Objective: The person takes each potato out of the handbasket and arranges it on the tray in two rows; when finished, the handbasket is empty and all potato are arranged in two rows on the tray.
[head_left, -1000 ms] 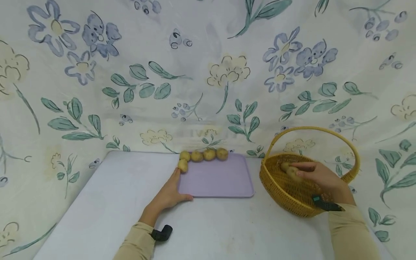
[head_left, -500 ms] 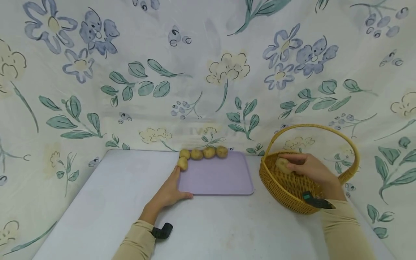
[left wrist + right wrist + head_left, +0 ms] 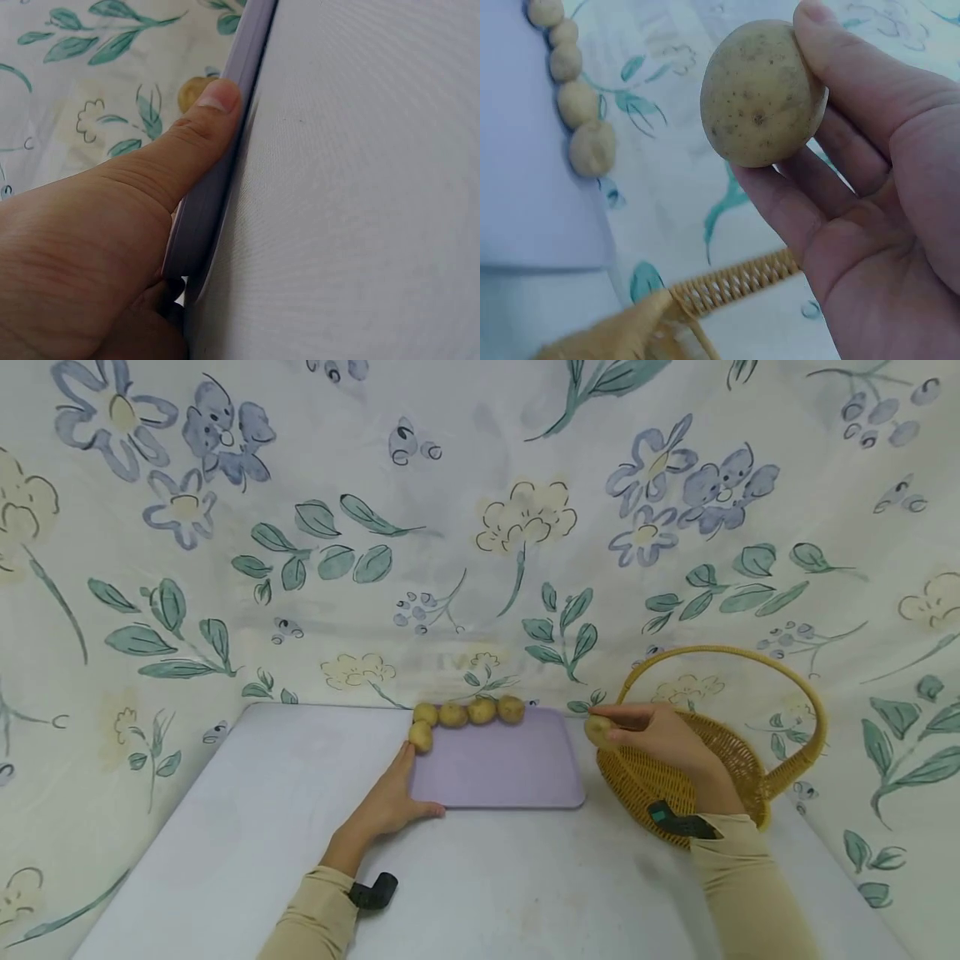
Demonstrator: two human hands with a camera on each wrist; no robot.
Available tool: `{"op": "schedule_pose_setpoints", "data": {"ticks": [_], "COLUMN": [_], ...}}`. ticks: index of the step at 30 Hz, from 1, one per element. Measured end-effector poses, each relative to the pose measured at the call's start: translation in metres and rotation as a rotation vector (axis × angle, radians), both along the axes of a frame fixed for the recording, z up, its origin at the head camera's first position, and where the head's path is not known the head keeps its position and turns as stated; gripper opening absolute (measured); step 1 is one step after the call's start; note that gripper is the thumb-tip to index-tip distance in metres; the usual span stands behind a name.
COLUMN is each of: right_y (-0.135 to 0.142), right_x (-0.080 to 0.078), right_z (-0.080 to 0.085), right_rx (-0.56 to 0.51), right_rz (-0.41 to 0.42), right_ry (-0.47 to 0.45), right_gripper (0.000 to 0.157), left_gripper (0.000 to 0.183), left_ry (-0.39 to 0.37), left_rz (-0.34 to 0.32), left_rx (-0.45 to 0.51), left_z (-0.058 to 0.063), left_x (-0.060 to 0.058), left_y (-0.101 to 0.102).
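Between thumb and fingertips, my right hand (image 3: 663, 739) pinches a pale, speckled potato (image 3: 761, 94), held up at the left rim of a wicker basket (image 3: 645, 777). A lilac tray (image 3: 498, 768) lies flat on the table. Several potatoes (image 3: 482, 711) stand in a row along its back edge, and one more potato (image 3: 421, 737) sits at the left edge in front of the row. My left hand (image 3: 386, 797) rests against the tray's front left corner, fingers stretched along the left side and thumb (image 3: 214, 112) along the front side. Its fingertips reach beside the nearest potato.
The basket's tall arched handle (image 3: 720, 652) rises on the right of the white table (image 3: 487, 885). Part of the basket's inside is hidden behind my right hand and forearm. A flower-patterned cloth (image 3: 337, 610) hangs right behind the table.
My right hand has lifted the potato out of the basket and carried it left, past the basket's rim. My left hand and the potatoes on the tray have stayed put.
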State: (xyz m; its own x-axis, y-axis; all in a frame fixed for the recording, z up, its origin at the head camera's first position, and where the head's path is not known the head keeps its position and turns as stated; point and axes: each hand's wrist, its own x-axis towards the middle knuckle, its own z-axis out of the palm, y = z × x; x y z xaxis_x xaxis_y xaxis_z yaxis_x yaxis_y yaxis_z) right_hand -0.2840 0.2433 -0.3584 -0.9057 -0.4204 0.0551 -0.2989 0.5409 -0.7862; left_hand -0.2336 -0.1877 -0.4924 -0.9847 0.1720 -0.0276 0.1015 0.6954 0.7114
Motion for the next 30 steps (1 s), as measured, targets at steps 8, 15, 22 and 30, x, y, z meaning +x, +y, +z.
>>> {"op": "schedule_pose_setpoints", "data": {"ticks": [8, 15, 22, 30], "right_y": [-0.027, -0.058, -0.081, -0.101], "right_x": [-0.005, -0.009, -0.011, -0.016], "right_z": [-0.008, -0.014, -0.013, -0.017], "right_rx": [-0.059, -0.107, -0.120, -0.139], "right_rz": [0.040, 0.035, 0.035, 0.041], "right_ry": [-0.014, -0.027, -0.021, -0.016], "right_gripper": [0.046, 0.047, 0.046, 0.045], "left_gripper": [0.136, 0.136, 0.136, 0.137], "left_ry": [-0.005, -0.003, 0.011, 0.011], "left_rz": [0.001, 0.005, 0.000, 0.005], "left_rx": [-0.003, -0.004, -0.004, -0.006], "left_z": [0.001, 0.000, -0.002, 0.000], "left_x": [0.001, 0.002, 0.000, -0.001], "left_y": [0.002, 0.002, 0.001, 0.000]}}
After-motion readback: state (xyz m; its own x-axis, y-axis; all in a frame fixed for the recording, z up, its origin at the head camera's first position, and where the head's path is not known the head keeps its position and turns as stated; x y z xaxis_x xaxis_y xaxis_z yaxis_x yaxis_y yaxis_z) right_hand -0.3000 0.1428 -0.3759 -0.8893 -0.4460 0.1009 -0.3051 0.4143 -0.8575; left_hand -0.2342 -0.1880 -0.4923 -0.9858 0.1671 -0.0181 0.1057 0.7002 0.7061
